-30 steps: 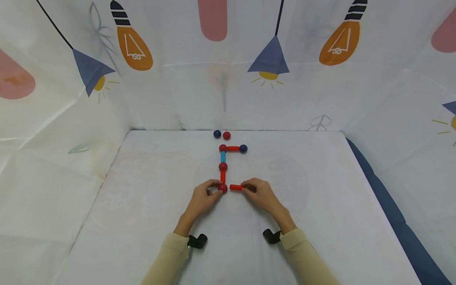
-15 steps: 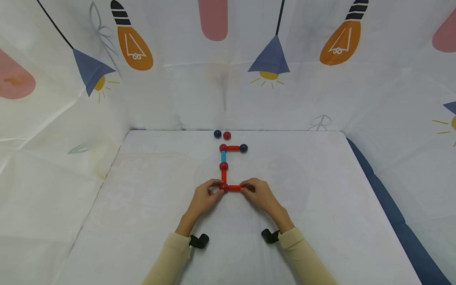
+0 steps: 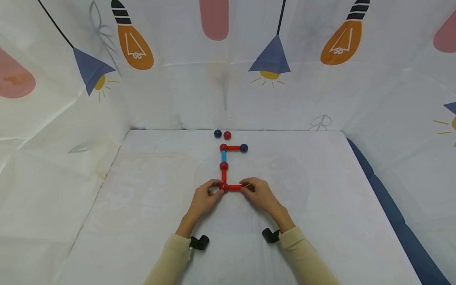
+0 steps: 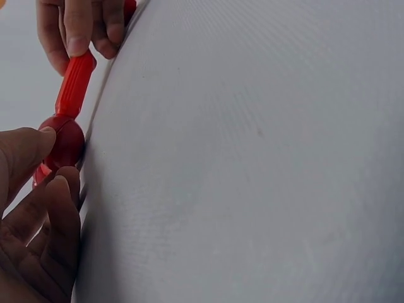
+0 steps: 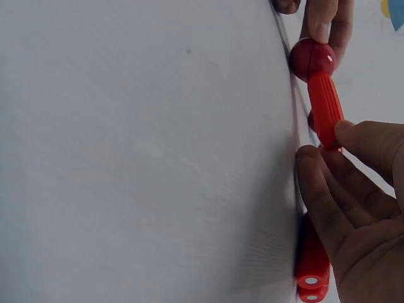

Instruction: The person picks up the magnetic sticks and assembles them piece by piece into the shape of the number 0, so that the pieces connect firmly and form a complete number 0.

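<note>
My left hand (image 3: pixel 204 200) pinches a dark red ball (image 3: pixel 223 187) between thumb and fingers. With thumb and fingertips, my right hand (image 3: pixel 263 196) pinches the right end of a ridged red rod (image 3: pixel 233 187), whose other end meets that ball. From the same ball a red rod (image 3: pixel 223 176) runs away from me to a red ball (image 3: pixel 223 166). A blue rod (image 3: pixel 223 156) continues to another red ball (image 3: pixel 223 147). A red rod (image 3: pixel 233 148) leads right from there to a navy ball (image 3: pixel 244 148). More red rods (image 5: pixel 313 262) show beneath my right hand in the right wrist view.
A loose navy ball (image 3: pixel 217 133) and a loose red ball (image 3: pixel 227 135) lie at the back edge of the white table (image 3: pixel 160 178). Behind it hangs a white cloth (image 3: pixel 178 91) printed with lamps and bulbs. Black wrist cameras (image 3: pixel 199 242) are strapped to both wrists.
The right hand has brought its red rod leftward, closing the gap to the ball in the left hand. Over the last half second almost nothing has moved.
</note>
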The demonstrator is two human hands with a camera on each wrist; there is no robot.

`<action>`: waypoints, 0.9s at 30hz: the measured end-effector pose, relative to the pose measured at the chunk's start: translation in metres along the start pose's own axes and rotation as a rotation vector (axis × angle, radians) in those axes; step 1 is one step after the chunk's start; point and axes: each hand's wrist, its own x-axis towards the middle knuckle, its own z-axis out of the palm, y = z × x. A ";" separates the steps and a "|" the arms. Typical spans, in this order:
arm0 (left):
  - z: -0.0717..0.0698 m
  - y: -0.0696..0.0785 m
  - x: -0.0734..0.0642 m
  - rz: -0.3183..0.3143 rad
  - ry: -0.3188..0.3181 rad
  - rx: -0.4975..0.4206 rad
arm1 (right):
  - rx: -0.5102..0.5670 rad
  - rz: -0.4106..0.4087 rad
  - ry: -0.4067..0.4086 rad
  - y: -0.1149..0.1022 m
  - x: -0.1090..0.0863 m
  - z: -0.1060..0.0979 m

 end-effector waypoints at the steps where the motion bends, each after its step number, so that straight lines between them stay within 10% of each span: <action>1: 0.000 0.000 0.000 0.000 0.002 -0.001 | -0.002 0.001 -0.014 -0.002 0.001 -0.002; 27: -0.002 -0.008 0.000 -0.011 -0.011 -0.023 | -0.128 0.012 -0.262 -0.012 0.134 -0.052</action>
